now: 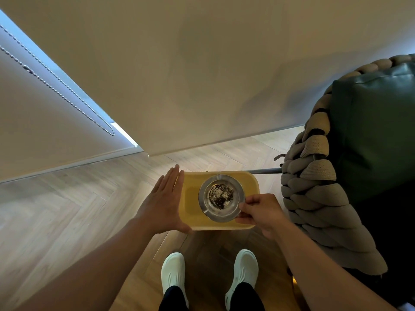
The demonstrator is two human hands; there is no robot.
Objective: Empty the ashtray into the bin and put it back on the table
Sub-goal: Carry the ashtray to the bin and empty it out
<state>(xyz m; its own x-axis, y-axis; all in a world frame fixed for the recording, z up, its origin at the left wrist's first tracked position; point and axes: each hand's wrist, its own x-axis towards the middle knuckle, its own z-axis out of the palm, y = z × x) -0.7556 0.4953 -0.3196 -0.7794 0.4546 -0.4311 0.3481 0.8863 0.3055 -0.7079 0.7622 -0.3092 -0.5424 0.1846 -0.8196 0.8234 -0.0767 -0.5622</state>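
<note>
Pinching the near-right rim of the ashtray point(221, 197), the right hand point(260, 213) is closed narrowly on the metal edge, thumb and fingertips meeting over it. The ashtray sits on the small yellow table point(190, 212), slightly right of the table's centre, and ash and dark residue are seen in its bowl, so emptying is judged not yet done. The left hand point(165, 204) is spread wide and flat, holding nothing, its palm set against the table's left edge, apparently to steady it.

Only 1 view, from the head, is given. For the lift to go well, the ashtray should be kept level and raised slowly, since loose ash may spill or drift if the dish is tilted. A rim pinch on smooth metal is judged prone to slipping, so a fuller hold with more fingers under the lip would be safer. No bin is seen, so its place cannot be told.

Around the table, a pale wooden floor point(67, 209) in a herringbone pattern is laid. Beyond the table a plain wall point(202, 75) stands, and to its left a blind with a bead chain point(56, 86) hangs. To the table's right a chunky knitted throw point(314, 187) is draped over a dark green seat point(377, 131). Nearer than the table, 2 white shoes point(174, 277) are planted.
</note>
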